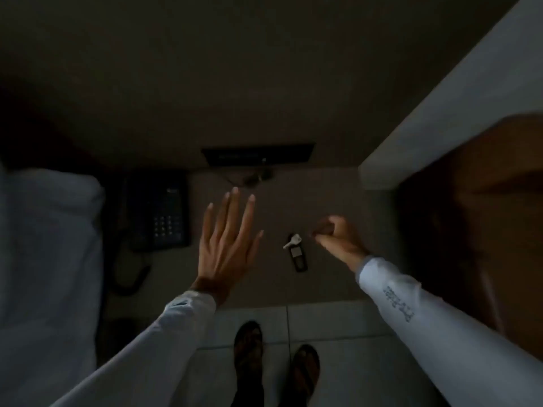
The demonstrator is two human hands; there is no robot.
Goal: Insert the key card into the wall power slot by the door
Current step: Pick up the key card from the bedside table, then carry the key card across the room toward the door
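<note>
The room is dim. A dark oblong key fob [298, 257] with a silver key [291, 241] on it lies on a low grey table top [329, 274] in front of me. My right hand [338, 239] hovers just right of the key with its fingers curled in; nothing shows in them. My left hand [226, 242] is spread flat and open, left of the fob, over the table. I cannot tell whether the fob is the key card. No wall slot is recognisable.
A dark desk telephone [160, 212] with a coiled cord sits at the table's left. A dark flat panel [258, 154] is on the wall behind. White bedding [50, 245] lies left, a pale ledge [440, 118] and a wooden surface [484, 218] right. My sandalled feet [276, 365] stand on floor tiles.
</note>
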